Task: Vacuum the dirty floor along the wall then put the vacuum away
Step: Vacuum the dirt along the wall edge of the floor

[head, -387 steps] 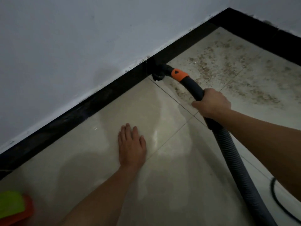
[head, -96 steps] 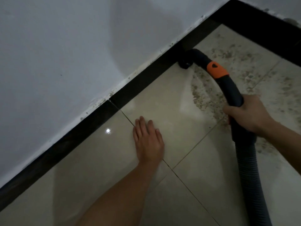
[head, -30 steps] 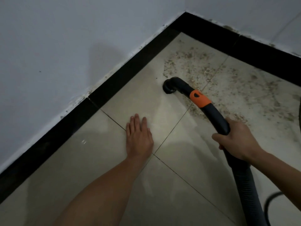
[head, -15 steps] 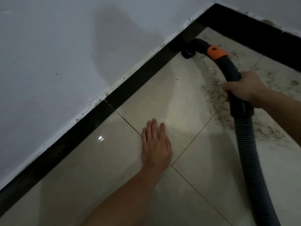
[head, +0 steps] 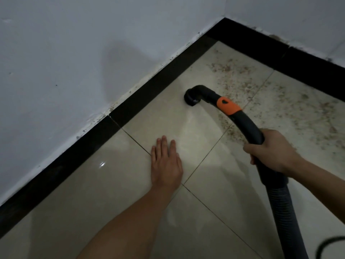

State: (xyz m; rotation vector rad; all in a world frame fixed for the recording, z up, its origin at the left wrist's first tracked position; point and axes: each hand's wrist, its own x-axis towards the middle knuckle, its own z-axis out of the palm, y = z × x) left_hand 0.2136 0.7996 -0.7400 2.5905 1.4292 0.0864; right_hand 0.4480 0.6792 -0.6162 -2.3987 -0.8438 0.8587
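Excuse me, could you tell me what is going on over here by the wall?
A person is vacuuming a tiled floor in the corner of a room. The right hand grips the curved handle of the vacuum hose, whose nozzle sits on the tile a little out from the black skirting. The left hand rests flat on the floor. The tiles nearest the person look clean, but a patch of brownish dirt lies toward the corner, so the vacuuming is not finished.

Grey hose cut off at 5 o'clock, black cord mostly out of view at 4 o'clock, fingertips of the right hand hidden behind the handle
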